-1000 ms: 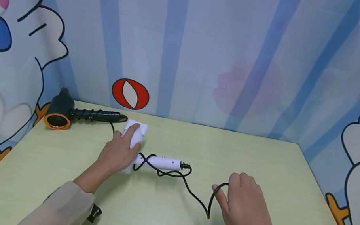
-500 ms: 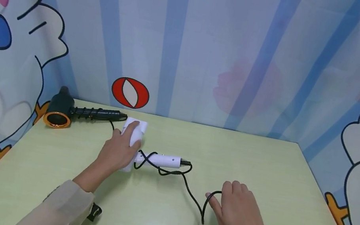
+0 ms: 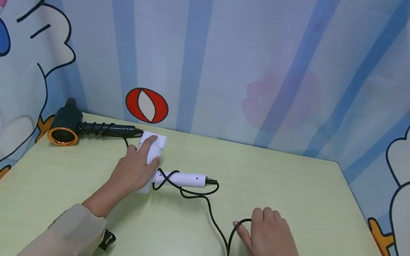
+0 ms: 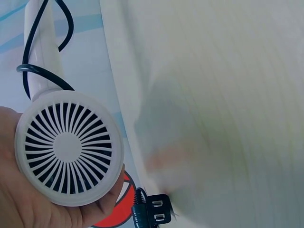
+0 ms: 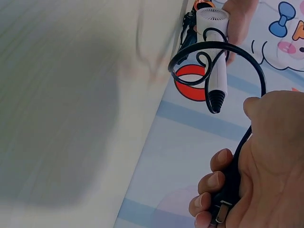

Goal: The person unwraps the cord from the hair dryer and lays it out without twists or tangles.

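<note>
My left hand (image 3: pixel 131 172) grips a white hair dryer (image 3: pixel 183 179) by its head, and the handle points right. In the left wrist view, the dryer's round vented rear (image 4: pixel 66 148) faces the camera with my palm around its side. A black cord (image 3: pixel 213 221) wraps loosely about the handle and runs to my right hand (image 3: pixel 271 242). That hand's fingers curl around the cord's plug (image 5: pixel 222 209), seen in the right wrist view with its metal prongs showing. Between handle and hand the cord sags, then loops up past my thumb.
A black hair dryer (image 3: pixel 65 124) with an orange-rimmed nozzle lies at the table's back left, its cord wound on its handle. Its plug (image 4: pixel 159 209) shows in the left wrist view. A cartoon-printed curtain (image 3: pixel 229 59) stands behind the pale green table (image 3: pixel 263 170).
My right hand has shifted slightly left and nearer to me with the plug, and the cord's sag moved with it. The white dryer's handle has risen slightly; my left hand keeps its grip.
</note>
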`<act>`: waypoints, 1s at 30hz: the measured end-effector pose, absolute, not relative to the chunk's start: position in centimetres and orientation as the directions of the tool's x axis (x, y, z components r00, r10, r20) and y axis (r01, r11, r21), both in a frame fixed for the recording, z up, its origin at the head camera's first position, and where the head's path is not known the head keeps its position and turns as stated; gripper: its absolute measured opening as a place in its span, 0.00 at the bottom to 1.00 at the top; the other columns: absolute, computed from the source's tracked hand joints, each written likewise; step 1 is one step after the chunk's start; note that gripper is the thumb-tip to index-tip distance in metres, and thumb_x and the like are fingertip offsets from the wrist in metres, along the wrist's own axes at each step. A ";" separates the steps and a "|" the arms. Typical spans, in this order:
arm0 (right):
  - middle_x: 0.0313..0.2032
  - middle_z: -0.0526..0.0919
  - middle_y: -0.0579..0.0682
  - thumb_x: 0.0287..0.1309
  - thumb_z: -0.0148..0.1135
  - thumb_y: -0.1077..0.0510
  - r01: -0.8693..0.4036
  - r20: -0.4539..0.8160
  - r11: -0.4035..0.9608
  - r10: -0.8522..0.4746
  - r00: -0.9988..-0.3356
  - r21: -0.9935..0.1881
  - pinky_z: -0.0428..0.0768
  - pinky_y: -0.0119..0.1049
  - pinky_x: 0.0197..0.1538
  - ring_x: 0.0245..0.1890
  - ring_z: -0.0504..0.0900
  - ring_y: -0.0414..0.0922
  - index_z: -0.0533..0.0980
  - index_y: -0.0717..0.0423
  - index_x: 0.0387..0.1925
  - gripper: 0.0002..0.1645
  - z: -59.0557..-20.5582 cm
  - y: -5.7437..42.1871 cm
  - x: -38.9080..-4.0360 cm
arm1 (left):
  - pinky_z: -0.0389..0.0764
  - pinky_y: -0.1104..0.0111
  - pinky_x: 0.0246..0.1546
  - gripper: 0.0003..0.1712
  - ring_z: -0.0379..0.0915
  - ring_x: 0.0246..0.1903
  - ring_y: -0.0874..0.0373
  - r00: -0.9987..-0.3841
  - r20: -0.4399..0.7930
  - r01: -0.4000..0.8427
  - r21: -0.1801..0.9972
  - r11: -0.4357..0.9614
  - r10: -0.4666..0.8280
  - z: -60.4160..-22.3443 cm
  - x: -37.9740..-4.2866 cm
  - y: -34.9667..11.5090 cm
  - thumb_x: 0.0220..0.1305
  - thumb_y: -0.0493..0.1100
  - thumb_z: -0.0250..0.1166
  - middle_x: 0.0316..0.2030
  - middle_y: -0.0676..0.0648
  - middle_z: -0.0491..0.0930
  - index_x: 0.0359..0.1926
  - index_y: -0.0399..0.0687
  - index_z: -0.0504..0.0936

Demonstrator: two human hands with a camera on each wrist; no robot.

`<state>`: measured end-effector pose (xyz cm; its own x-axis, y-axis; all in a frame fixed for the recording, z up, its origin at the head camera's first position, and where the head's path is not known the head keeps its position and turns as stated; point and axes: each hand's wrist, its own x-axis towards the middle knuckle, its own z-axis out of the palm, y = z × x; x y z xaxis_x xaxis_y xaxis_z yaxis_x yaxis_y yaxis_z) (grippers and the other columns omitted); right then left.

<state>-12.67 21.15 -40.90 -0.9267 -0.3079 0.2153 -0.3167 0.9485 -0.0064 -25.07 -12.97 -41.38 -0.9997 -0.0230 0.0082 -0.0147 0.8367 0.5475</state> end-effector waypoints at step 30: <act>0.21 0.59 0.51 0.70 0.58 0.39 -0.261 0.284 0.965 -0.258 -0.924 0.028 0.61 0.39 0.28 0.22 0.59 0.48 0.61 0.58 0.25 0.30 -41.4 22.7 -15.6 | 0.78 0.58 0.29 0.38 0.75 0.38 0.42 -1.000 0.010 -0.004 0.552 0.834 -0.012 -41.1 -24.8 -12.9 0.74 0.59 0.51 0.53 0.33 0.67 0.80 0.64 0.50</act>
<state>-15.65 22.67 -41.40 -0.9235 -0.2576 0.2842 -0.2607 0.9650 0.0276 -24.78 -12.86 -41.05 -0.9999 -0.0122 0.0105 -0.0044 0.8336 0.5523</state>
